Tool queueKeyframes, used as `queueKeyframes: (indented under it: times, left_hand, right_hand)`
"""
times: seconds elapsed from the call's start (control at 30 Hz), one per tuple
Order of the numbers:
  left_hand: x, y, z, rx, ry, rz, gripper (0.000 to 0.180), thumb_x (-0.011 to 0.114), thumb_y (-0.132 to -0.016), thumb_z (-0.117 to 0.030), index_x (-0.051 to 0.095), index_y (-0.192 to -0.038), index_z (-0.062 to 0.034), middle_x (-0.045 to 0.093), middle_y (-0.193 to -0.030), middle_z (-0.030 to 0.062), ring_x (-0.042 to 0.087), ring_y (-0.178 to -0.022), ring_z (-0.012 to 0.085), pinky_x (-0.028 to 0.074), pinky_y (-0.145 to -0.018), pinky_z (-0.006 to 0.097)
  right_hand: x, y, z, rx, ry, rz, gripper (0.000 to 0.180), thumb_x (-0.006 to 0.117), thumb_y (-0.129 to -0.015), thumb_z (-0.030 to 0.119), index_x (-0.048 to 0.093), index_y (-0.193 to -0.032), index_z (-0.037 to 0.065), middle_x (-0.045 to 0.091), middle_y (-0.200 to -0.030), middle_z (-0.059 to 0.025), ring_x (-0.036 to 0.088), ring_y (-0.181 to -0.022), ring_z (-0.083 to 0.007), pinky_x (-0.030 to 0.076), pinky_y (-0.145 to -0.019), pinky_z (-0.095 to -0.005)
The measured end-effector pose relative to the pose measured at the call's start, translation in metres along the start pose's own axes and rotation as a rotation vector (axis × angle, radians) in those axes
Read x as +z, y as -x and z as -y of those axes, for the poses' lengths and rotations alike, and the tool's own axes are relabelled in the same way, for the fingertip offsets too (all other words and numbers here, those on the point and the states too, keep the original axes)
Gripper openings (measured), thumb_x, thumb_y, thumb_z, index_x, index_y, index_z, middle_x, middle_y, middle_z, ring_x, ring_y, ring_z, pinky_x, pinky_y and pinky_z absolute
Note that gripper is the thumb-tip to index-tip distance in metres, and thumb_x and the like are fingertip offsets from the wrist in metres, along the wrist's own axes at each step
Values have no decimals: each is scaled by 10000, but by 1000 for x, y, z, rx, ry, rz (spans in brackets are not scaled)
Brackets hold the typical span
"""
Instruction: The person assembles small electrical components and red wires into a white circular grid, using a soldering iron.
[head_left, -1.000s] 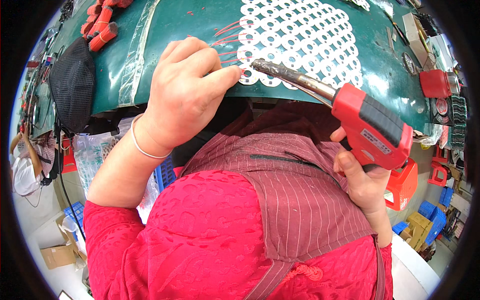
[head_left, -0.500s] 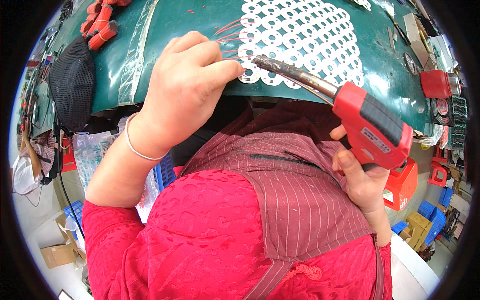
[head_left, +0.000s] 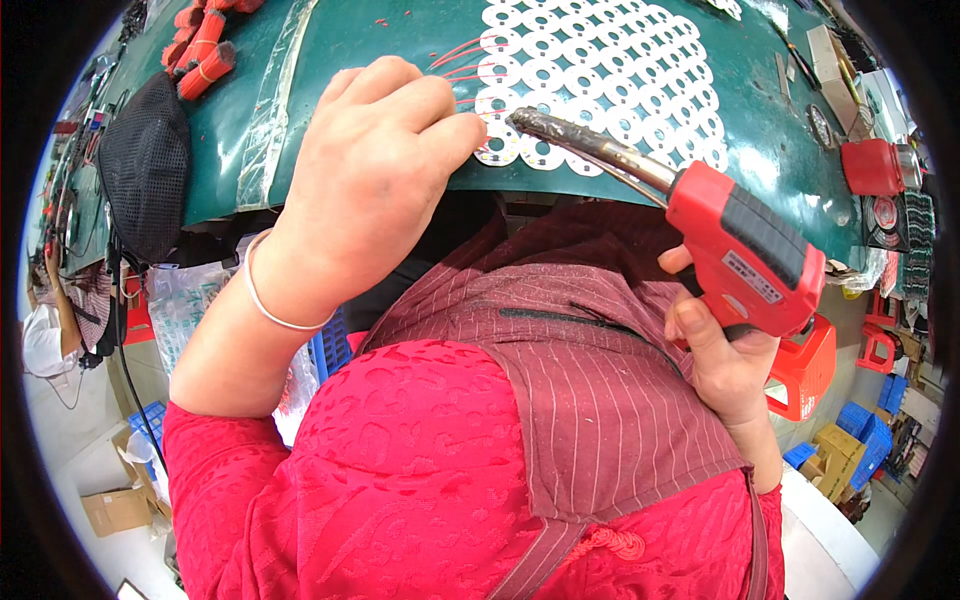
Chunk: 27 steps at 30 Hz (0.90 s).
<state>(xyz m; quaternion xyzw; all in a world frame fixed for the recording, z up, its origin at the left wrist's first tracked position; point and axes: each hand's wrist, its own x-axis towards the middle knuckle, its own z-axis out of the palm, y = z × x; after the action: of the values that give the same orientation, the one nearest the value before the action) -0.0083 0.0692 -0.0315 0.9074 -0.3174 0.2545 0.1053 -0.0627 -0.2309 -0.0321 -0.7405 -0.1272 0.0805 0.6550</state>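
My left hand (head_left: 385, 175) is closed in a pinch at the near left corner of a sheet of white ring-shaped circuit boards (head_left: 583, 83). A thin red wire shows at its fingertips, mostly hidden by the fingers. More red wires (head_left: 462, 74) stick out leftward from the boards in the left column. My right hand (head_left: 728, 362) is wrapped round the grip of a red and black soldering gun (head_left: 745, 248). The gun's dark, crusted tip points left, just above the near boards and a little right of my left fingertips.
Bundles of red wire (head_left: 205, 62) lie at the back left of the green work mat (head_left: 340, 40). A black mesh cover (head_left: 148, 170) stands at the left edge. To the right are a red container (head_left: 870, 168) and a red stool (head_left: 803, 370).
My left hand has shifted slightly left and its wrist has turned a little. The soldering gun and my right hand have hardly moved.
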Motion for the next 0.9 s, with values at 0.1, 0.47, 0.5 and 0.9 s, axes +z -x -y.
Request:
queueKeyframes:
  times: [0.1,0.47,0.5,0.9]
  left_hand:
    - [0,1,-1,-9,18,22,144,682,-686,21,642,-799,-58,567,-741,54,560,-753,256,460,-678,362]
    - [6,3,4,8,100,-38,168,687,-690,37,653,-833,-42,558,-722,74,555,-732,275,457,-650,366]
    - [5,3,4,7,100,-37,168,687,-690,37,653,-833,-42,558,-722,74,555,-732,275,457,-650,366]
    - [3,4,3,3,110,-46,176,700,-698,19,683,-857,-53,568,-731,71,566,-743,264,463,-660,355]
  right_hand:
    - [1,1,0,-2,-11,-7,486,645,-902,74,429,-1326,-29,602,-1134,-198,568,-680,-134,477,-587,-254]
    - [-4,2,0,14,-129,18,455,649,-866,-62,508,-1293,12,634,-1176,-138,610,-927,-121,503,-732,-242]
    - [-4,2,0,4,-108,12,455,649,-866,-63,508,-1292,12,634,-1177,-139,611,-925,-120,503,-732,-242]
    - [1,0,-2,-35,-4,9,466,659,-904,126,457,-1291,-38,613,-1120,-192,560,-671,-125,469,-581,-249]
